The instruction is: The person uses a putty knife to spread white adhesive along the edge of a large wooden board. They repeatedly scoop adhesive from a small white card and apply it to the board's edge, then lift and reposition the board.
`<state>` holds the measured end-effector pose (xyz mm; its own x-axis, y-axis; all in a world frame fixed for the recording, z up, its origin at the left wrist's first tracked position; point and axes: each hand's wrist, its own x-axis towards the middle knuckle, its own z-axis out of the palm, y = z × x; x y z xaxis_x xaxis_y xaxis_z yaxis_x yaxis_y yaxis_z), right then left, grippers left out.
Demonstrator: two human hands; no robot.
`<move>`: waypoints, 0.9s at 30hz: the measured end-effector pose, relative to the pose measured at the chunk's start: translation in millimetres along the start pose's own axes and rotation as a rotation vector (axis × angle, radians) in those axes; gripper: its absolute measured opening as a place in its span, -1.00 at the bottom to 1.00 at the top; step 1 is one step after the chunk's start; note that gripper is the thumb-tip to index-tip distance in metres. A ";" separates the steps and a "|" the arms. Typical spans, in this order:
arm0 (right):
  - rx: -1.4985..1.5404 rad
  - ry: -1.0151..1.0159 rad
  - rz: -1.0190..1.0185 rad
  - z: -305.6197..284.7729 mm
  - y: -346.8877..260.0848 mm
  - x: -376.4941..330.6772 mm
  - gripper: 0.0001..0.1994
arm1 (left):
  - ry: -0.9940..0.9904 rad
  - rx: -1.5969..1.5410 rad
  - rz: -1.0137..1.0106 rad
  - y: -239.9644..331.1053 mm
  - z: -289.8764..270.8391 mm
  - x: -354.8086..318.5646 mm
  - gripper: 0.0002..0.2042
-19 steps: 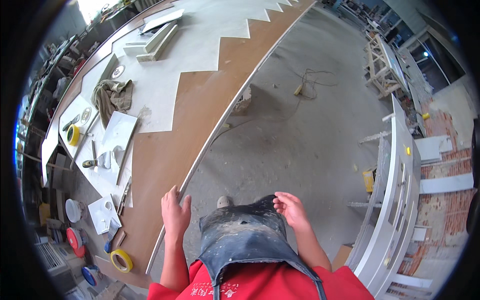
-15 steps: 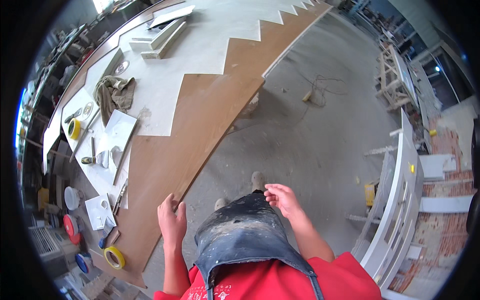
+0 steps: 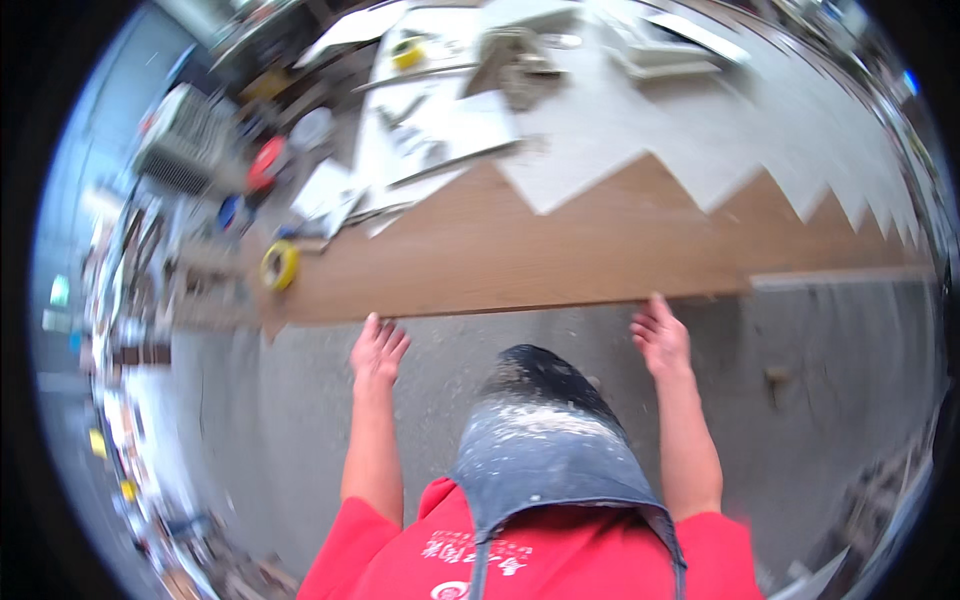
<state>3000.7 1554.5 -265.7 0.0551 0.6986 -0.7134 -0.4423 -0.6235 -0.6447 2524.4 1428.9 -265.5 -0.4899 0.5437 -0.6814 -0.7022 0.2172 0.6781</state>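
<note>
A long wood-brown board (image 3: 480, 270) with a stepped, saw-toothed far edge stretches across in front of me. My left hand (image 3: 379, 350) is at its near edge toward the left, fingers apart and one fingertip reaching the edge. Farther right, my right hand (image 3: 662, 335) has its fingers partly bent and apart, with a fingertip at the same edge. Neither hand is visibly closed round the board. A yellow tape roll (image 3: 279, 266) lies on the board's left end, and a blue-handled brush (image 3: 300, 238) lies close by. Motion blur softens the finger details.
Beyond the board, a pale work surface (image 3: 600, 125) carries white panels (image 3: 455, 135), a crumpled cloth (image 3: 517, 65), another yellow tape roll (image 3: 407, 52) and white strips (image 3: 655, 55). Buckets, one with a red lid (image 3: 267, 163), stand at the left. Grey floor (image 3: 480, 335) lies beneath my hands.
My view has swung left, so the board now runs crosswise ahead of me. Both hands have moved apart and reached out to its near edge.
</note>
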 end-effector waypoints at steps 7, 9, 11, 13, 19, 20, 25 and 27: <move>-0.037 0.113 0.034 6.7 4.7 4.2 -0.58 | 0.247 -0.065 0.014 10.6 -14.5 7.7 -0.35; -0.055 0.151 0.020 4.5 1.2 5.1 -0.60 | 0.273 -0.053 0.028 11.4 -9.3 11.8 -0.43; -0.066 0.154 0.005 2.1 -1.2 12.8 -0.62 | 0.282 -0.048 0.029 13.5 -6.8 15.5 -0.51; -0.023 0.121 -0.015 1.2 1.7 22.8 -0.66 | 0.278 -0.046 0.018 14.2 -7.4 17.7 -0.58; 0.104 0.106 -0.029 -4.1 16.0 33.6 -0.78 | 0.131 -0.202 0.034 9.2 -28.9 31.0 -0.67; 0.109 0.109 -0.036 -2.4 18.0 34.3 -0.80 | 0.138 -0.213 0.040 10.4 -30.4 32.6 -0.68; 0.230 -0.068 -0.039 -14.7 20.1 37.2 -0.88 | -0.019 -0.305 0.048 2.3 -32.9 53.5 -0.77; 0.268 -0.066 -0.027 -2.7 17.1 38.3 -0.87 | -0.126 -0.385 0.092 1.8 -30.4 49.8 -0.78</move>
<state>2997.7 1569.6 -304.8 0.0158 0.7406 -0.6718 -0.6628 -0.4952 -0.5616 2483.0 1431.7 -306.6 -0.5092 0.6472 -0.5673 -0.8122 -0.1432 0.5655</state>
